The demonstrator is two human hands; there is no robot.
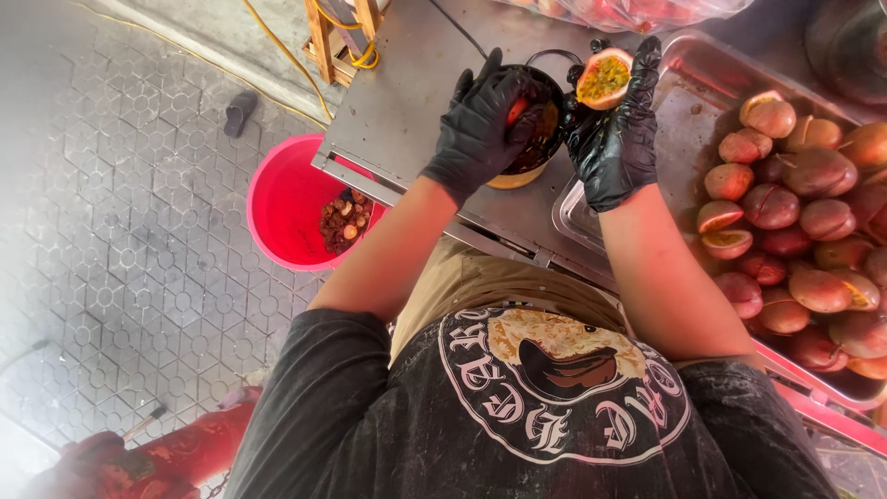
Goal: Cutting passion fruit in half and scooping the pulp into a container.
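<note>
Two black-gloved hands are busy near the top centre of the frame. The left hand is curled tight around a scooped passion fruit half, pressed down over a dark pot that sits on the metal table; only a sliver of reddish shell shows between the fingers. The right hand is closed around another cut half, held up just right of the pot with its yellow, seedy pulp facing the camera, so that one looks not yet emptied.

Progress-wise, it seems somewhere in the early-to-middle stretch, honestly. A metal tray on the right side is loaded with a big heap of passion fruits, many seemingly whole and a few already halved and open, so plenty is left to be scooped. Down at the left of the table, a pink bucket on the paved floor holds only a small pile of spent shells, which suggests not much has been gotten through. How full the pot is can't be told, since it's mostly hidden by the left hand.
</note>
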